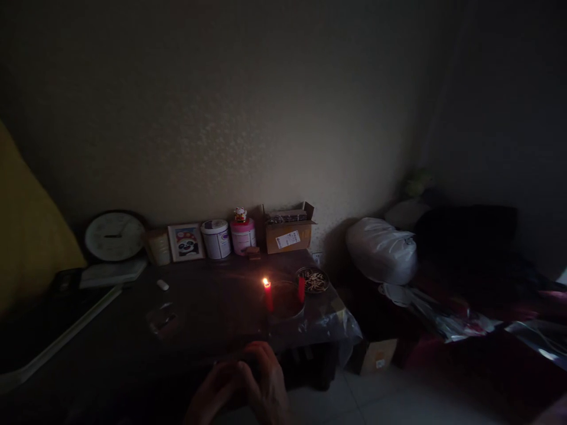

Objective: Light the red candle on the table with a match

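Observation:
In the dim light my left hand (217, 386) and my right hand (266, 381) meet at the front edge of the table. Fingers of both are bent around something dark that I cannot make out. Beyond them, a lit red candle (268, 298) stands at the left side of a round dish (287, 313). An unlit red candle (302, 289) is upright at the dish's right side. Close behind it lies a round container (326, 285) with many matchsticks. A small clear packet (165, 321) rests on the tabletop to the left.
Along the wall are a clock (114, 236), a panda picture (186, 242), a white tin (216, 241), a pink tin (243, 237) with a figurine, and an open cardboard box (290, 239). A white bag (381, 251) is at the right. Plastic sheeting (349, 324) overhangs the table's corner.

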Tool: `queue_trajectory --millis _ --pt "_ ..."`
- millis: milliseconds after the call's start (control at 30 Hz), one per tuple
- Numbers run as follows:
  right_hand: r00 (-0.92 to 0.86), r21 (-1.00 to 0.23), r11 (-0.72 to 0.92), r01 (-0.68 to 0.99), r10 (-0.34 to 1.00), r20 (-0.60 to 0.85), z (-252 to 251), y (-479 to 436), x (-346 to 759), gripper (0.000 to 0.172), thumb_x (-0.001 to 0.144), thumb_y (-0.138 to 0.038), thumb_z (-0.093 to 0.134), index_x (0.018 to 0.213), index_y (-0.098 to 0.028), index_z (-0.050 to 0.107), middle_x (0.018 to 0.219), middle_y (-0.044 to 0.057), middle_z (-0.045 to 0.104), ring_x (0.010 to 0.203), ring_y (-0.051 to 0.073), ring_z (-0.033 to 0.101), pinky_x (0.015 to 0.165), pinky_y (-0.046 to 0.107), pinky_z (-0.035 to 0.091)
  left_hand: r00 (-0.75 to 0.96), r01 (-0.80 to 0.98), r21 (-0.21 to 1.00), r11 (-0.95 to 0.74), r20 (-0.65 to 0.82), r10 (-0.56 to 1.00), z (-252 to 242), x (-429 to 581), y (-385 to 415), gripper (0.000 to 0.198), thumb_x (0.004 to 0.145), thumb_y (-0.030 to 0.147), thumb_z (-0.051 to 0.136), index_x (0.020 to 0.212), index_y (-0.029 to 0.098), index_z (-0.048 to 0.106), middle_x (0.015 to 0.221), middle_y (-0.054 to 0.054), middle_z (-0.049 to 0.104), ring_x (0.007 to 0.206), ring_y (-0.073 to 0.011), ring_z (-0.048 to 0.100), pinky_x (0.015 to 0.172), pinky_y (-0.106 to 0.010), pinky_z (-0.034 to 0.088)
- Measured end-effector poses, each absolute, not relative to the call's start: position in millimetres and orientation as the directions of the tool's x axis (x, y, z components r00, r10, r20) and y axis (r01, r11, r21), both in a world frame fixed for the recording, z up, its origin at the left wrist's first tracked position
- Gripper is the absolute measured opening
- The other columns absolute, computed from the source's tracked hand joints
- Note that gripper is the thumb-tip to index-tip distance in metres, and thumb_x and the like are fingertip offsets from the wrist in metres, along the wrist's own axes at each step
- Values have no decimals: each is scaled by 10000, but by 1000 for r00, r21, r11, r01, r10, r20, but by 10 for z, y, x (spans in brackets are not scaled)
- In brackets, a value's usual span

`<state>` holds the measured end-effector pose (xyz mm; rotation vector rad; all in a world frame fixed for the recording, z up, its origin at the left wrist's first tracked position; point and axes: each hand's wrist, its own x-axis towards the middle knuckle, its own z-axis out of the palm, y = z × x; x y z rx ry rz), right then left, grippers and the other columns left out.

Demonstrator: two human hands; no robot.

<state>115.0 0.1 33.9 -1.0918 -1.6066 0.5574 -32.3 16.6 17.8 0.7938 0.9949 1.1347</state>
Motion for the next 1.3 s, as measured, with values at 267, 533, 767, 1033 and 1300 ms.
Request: queue_trajectory --millis 267,533,767,1033,1300 --pt "-59 -782 496 377 856 514 250 24 1133 126 861 -241 528 946 -238 620 990 23 595 921 136 588 817 217 466 258 -168 981 96 -51 965 213 -271 301 394 575 415 767 893 201 676 909 -64 720 904 -275 636 828 -368 486" --pt "-132 -743 522 419 845 519 214 57 1152 141 879 -259 507 968 -238 614 1018 41 598 945 143 598 836 212 480 210 -224 974 46 2 978 70 -363 293 365 607 408 753 901 218 650 891 -48 717 872 -239 637 795 -347 478" --pt "-154 -717 525 459 842 517 170 92 1162 141 877 -312 509 943 -238 609 1012 42 618 941 154 615 828 218 501 184 -278 960 16 37 982 7 -377 300 352 631 353 751 931 217 628 872 -31 701 847 -206 627 757 -306 452" --pt "-195 -703 563 434 820 537 128 123 1164 171 881 -344 504 952 -237 617 999 44 627 932 149 622 824 212 511 216 -279 959 38 24 976 55 -414 313 405 601 373 760 944 206 625 898 -42 677 854 -209 611 764 -314 435" --pt "-204 -718 541 438 838 507 149 109 1139 175 882 -345 505 956 -236 621 1019 53 628 953 164 620 833 231 516 243 -271 962 42 26 970 -80 -476 360 371 624 318 726 965 208 630 914 -41 674 888 -230 596 797 -332 416"
